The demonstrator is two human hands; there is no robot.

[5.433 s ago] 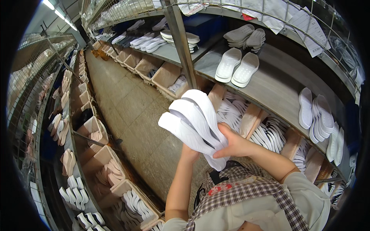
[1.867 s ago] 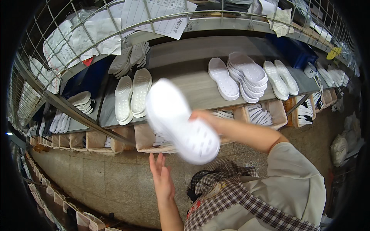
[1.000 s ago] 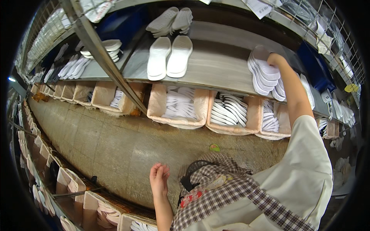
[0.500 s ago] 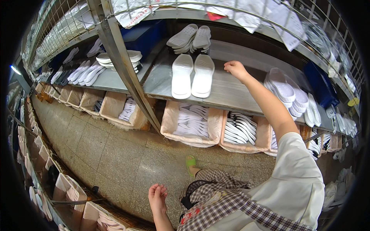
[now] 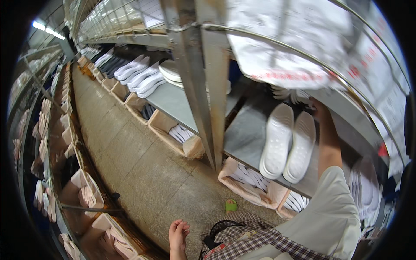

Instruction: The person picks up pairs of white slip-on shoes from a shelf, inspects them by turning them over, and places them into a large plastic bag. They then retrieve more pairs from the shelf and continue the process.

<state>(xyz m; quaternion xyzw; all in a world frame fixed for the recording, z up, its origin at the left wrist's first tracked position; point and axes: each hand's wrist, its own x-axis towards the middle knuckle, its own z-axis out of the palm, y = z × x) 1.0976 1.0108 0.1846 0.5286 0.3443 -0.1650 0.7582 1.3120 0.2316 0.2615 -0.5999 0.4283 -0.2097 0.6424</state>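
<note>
My right arm reaches deep into the shelf, and my right hand (image 5: 320, 107) is in shadow beside a stack of shoe soles (image 5: 294, 94) at the back. Its fingers are blurred and partly hidden, so whether they grip a sole does not show. In front of that stack, a pair of white shoe soles (image 5: 277, 141) lies side by side with toes pointing inward, just left of my right forearm. My left hand (image 5: 178, 232) hangs low over the aisle, empty, with loosely curled fingers apart.
A metal post (image 5: 201, 86) divides the shelf, with more white soles (image 5: 149, 80) beyond it. Cloth-lined baskets of soles (image 5: 173, 136) line the floor below. Wire mesh and white plastic bags (image 5: 290, 41) hang overhead. Another rack with baskets (image 5: 89, 195) runs along the left.
My view has turned left and come closer to the shelf. My right hand has gone from above the shelf's middle to the rear stack of soles. My left hand stays low and empty.
</note>
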